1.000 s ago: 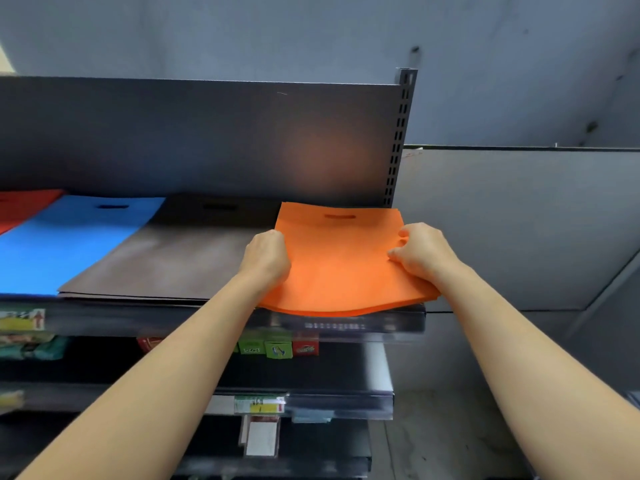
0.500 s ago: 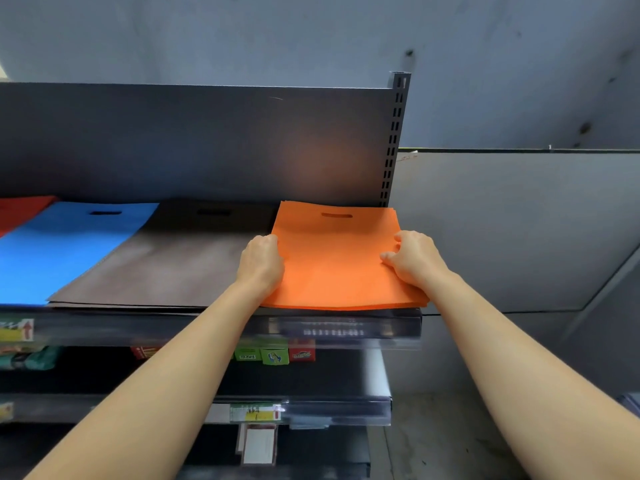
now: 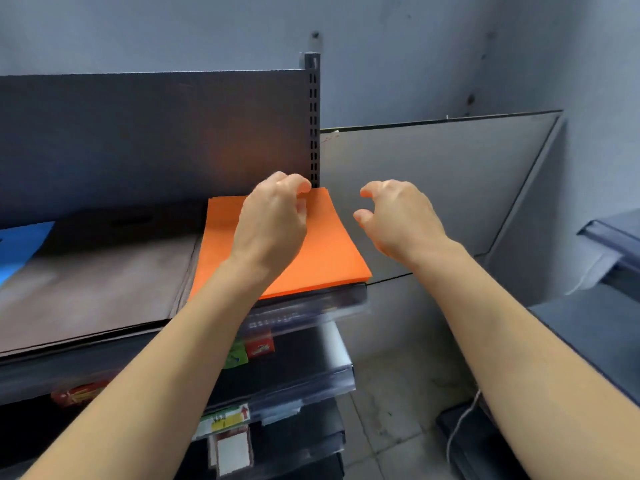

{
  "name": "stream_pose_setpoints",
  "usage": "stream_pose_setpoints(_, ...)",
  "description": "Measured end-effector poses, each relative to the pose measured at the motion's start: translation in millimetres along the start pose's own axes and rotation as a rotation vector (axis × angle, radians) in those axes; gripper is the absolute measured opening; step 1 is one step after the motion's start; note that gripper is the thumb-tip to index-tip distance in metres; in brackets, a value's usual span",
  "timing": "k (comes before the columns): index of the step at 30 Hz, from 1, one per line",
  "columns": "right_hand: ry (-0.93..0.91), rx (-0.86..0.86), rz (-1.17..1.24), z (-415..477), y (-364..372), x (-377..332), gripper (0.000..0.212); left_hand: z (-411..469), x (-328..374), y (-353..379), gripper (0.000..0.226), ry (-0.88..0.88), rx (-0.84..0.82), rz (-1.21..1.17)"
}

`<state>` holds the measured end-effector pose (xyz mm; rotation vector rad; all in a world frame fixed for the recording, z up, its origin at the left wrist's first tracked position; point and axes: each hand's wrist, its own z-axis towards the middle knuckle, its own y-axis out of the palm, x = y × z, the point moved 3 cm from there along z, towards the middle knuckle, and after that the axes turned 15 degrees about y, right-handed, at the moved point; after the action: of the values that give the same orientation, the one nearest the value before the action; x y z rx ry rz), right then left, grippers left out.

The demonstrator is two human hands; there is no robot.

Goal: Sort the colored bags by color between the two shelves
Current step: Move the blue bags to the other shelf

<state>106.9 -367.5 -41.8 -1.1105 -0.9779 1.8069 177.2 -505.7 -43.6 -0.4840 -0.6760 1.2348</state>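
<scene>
A flat stack of orange bags lies at the right end of the top shelf, squared against the slotted upright. To its left lies a brown stack, and a blue bag shows at the far left edge. My left hand hovers over the orange stack with loosely curled fingers near its far right corner; I see nothing held in it. My right hand hangs in the air just right of the stack, fingers loosely curled and empty.
The slotted upright and dark back panel stand behind the bags. A grey board leans on the wall to the right. Lower shelves hold small packets and price tags. Another dark shelf unit stands at the right.
Both hands have let go of the orange stack's sides; the left rose over it, the right moved off to the right. The view swung rightward.
</scene>
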Motion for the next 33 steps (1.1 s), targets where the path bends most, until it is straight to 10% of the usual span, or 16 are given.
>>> stream_pose_setpoints(17, 0.739, 0.363, -0.172, -129.9, -160.0, 254.4, 0.036, 43.0, 291.4, 103.1, 0.026, 0.602, -0.112, -0.620)
stream_pose_setpoints(33, 1.062, 0.427, -0.158, -168.1, -247.9, 432.3, 0.042, 75.9, 478.4, 209.6, 0.029, 0.618, -0.353, -0.662)
